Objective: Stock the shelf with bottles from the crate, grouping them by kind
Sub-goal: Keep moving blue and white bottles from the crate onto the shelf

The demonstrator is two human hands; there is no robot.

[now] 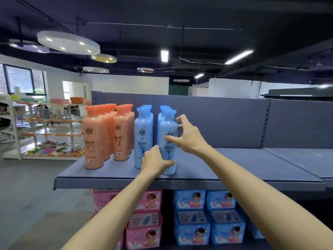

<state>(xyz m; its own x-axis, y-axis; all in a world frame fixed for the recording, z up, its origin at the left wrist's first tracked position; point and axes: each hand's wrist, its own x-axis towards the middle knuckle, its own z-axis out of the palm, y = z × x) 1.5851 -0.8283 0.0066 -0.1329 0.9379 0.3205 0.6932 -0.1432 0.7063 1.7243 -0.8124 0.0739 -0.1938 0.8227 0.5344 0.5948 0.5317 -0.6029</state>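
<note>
Blue bottle [168,141] upright on shelf [234,166]. I see left hand [155,162] gripping its base, fingers curled round. Right hand [189,136] fingers spread, thumb touching label.

On the grey shelf [234,165] two kinds of bottle stand upright, each kind in two rows running front to back. The orange bottles [100,136] with orange caps fill the left side; just to their right stand the pale blue bottles [143,138] with brighter blue caps. The front blue bottle [168,127] of the rightmost row stands near the shelf's front edge, label facing forward, seemingly a little ahead of its neighbours, though the row behind it is mostly hidden.
</note>
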